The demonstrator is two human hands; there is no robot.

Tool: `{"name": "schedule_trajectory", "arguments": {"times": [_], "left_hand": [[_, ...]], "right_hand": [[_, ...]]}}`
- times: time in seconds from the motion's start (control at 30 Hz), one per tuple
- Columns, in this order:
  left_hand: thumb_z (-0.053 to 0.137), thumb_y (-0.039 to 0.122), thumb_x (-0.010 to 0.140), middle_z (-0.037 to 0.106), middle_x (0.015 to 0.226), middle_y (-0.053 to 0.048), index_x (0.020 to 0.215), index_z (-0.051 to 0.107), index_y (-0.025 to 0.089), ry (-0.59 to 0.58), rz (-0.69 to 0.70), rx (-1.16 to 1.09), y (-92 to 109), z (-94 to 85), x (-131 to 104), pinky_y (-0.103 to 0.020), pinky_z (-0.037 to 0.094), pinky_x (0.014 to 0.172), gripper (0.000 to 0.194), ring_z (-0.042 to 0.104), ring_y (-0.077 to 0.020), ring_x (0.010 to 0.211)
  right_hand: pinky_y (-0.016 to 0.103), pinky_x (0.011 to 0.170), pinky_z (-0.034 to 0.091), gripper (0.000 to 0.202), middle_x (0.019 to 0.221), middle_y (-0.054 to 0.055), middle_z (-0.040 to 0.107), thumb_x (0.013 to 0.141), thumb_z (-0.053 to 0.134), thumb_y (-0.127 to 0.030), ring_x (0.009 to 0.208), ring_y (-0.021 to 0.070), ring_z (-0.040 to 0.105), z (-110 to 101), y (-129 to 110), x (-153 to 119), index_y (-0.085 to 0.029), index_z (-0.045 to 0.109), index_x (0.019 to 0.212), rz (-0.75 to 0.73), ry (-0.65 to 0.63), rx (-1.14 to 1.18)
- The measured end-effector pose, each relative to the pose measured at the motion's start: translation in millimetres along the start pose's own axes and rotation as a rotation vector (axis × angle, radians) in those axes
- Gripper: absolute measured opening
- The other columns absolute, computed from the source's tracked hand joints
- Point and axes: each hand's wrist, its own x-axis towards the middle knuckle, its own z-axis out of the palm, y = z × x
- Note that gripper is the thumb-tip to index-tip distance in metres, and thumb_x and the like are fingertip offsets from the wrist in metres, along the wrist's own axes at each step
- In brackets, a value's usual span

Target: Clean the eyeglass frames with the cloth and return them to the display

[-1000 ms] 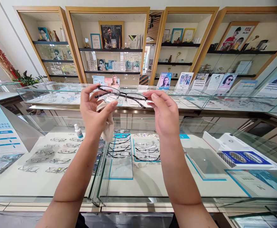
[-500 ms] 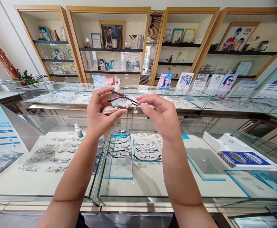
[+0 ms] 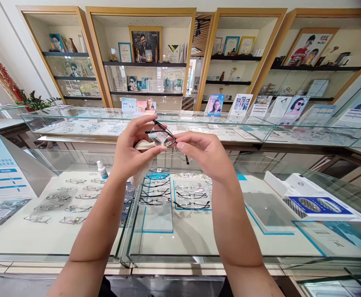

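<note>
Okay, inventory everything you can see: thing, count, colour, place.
Held glasses: one, black, centre
Cloth: one, cream, in left hand
Glass counters: several, clear, near and far
Displayed glasses: many, dark or silvery, in glass counters
Bottle: one, white, left of left hand
Box: one, white and blue, right
Sign: one, white and blue, left edge
Shelf units: four, tan, back
Pictures: many, multicoloured, on shelf units
Cards: several, multicoloured, before shelf units
Plant: one, green, upper left
Left hand: one, bare, centre-left
Right hand: one, bare, centre-right

Glasses frame point(image 3: 167, 130): looked smooth, faintly shiny.
Lenses point(image 3: 161, 137): were clear, glossy.
Cloth point(image 3: 139, 171): appeared matt, soft, creased.
Bottle point(image 3: 102, 171): was smooth, plastic-looking.
Counter point(image 3: 192, 259): was walled in clear, shiny glass.
Box point(image 3: 319, 205): looked like smooth, printed card.
Cabinet point(image 3: 140, 11): looked like smooth wood.
</note>
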Motion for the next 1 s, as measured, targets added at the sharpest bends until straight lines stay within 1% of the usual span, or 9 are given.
{"name": "schedule_trajectory", "arguments": {"times": [0.13, 0.27, 0.4, 0.43, 0.5, 0.57, 0.7, 0.87, 1.0], "left_hand": [[0.091, 0.042, 0.088, 0.074, 0.136, -0.011, 0.152, 0.057, 0.032, 0.008, -0.001, 0.019, 2.8, 5.4, -0.1, -0.028, 0.065, 0.076, 0.073, 0.077, -0.0256, 0.118], [0.094, 0.04, 0.084, 0.074, 0.131, -0.009, 0.154, 0.052, 0.036, 0.084, -0.065, 0.026, 5.9, 15.7, -1.8, -0.026, 0.057, 0.065, 0.081, 0.074, -0.0176, 0.091], [0.088, 0.034, 0.089, 0.069, 0.087, 0.001, 0.113, 0.073, 0.027, 0.335, -0.128, 0.107, 16.1, 26.9, -4.4, -0.024, 0.044, 0.056, 0.029, 0.054, -0.0084, 0.062], [0.086, 0.033, 0.092, 0.065, 0.076, 0.003, 0.101, 0.076, 0.024, 0.344, -0.153, 0.115, 19.7, 29.8, -5.1, -0.024, 0.042, 0.056, 0.016, 0.051, -0.0082, 0.059], [0.084, 0.036, 0.094, 0.065, 0.068, 0.002, 0.089, 0.08, 0.023, 0.278, -0.224, 0.099, 26.7, 35.5, -6.4, -0.025, 0.042, 0.058, 0.015, 0.053, -0.0095, 0.059], [0.083, 0.041, 0.094, 0.075, 0.076, 0.0, 0.093, 0.085, 0.023, 0.206, -0.294, 0.044, 32.0, 40.1, -7.2, -0.026, 0.048, 0.063, 0.017, 0.062, -0.0124, 0.067], [0.083, 0.04, 0.094, 0.085, 0.093, -0.003, 0.094, 0.088, 0.023, 0.2, -0.35, -0.052, 34.6, 42.9, -7.0, -0.029, 0.059, 0.08, 0.017, 0.076, -0.018, 0.087], [0.085, 0.037, 0.091, 0.085, 0.093, -0.003, 0.088, 0.087, 0.023, 0.205, -0.428, -0.07, 31.8, 39.1, -4.8, -0.031, 0.061, 0.085, 0.015, 0.077, -0.0199, 0.091], [0.085, 0.036, 0.089, 0.082, 0.086, -0.002, 0.085, 0.085, 0.023, 0.239, -0.45, -0.051, 30.0, 36.5, -3.0, -0.029, 0.057, 0.078, 0.014, 0.071, -0.0171, 0.081]], "right_hand": [[0.042, 0.098, 0.06, 0.007, 0.112, 0.005, 0.086, 0.089, 0.083, -0.031, 0.107, 0.0231, 0.078, 2.6, 4.5, 1.2, -0.026, 0.088, 0.088, -0.05, 0.048, 0.008], [0.043, 0.1, 0.061, 0.007, 0.109, 0.005, 0.088, 0.09, 0.082, -0.029, 0.107, 0.0237, 0.08, 5.3, 10.9, 3.7, -0.025, 0.087, 0.088, -0.105, 0.158, -0.042], [0.042, 0.101, 0.062, 0.009, 0.109, 0.004, 0.088, 0.094, 0.078, -0.026, 0.108, 0.023, 0.081, 11.3, 12.9, 4.5, -0.024, 0.086, 0.091, -0.232, 0.328, -0.158], [0.042, 0.103, 0.062, 0.01, 0.11, 0.005, 0.087, 0.095, 0.077, -0.025, 0.109, 0.023, 0.081, 13.8, 12.7, 4.3, -0.024, 0.086, 0.091, -0.273, 0.366, -0.203], [0.043, 0.104, 0.062, 0.011, 0.112, 0.005, 0.087, 0.097, 0.075, -0.024, 0.111, 0.0234, 0.08, 19.7, 12.4, 3.5, -0.023, 0.085, 0.093, -0.355, 0.41, -0.304], [0.045, 0.106, 0.063, 0.011, 0.115, 0.005, 0.086, 0.098, 0.073, -0.022, 0.113, 0.0241, 0.08, 25.6, 13.0, 2.7, -0.024, 0.084, 0.097, -0.423, 0.415, -0.401], [0.048, 0.107, 0.063, 0.015, 0.123, 0.006, 0.084, 0.102, 0.068, -0.022, 0.118, 0.0252, 0.079, 33.6, 17.2, 2.2, -0.025, 0.082, 0.106, -0.468, 0.388, -0.557], [0.049, 0.108, 0.063, 0.022, 0.13, 0.008, 0.083, 0.102, 0.063, -0.015, 0.122, 0.0262, 0.078, 36.9, 18.3, -0.9, -0.023, 0.08, 0.113, -0.486, 0.353, -0.671], [0.048, 0.108, 0.061, 0.018, 0.129, 0.009, 0.082, 0.102, 0.064, -0.019, 0.123, 0.0264, 0.077, 36.0, 5.6, -8.3, -0.021, 0.078, 0.112, -0.49, 0.3, -0.675]]}}
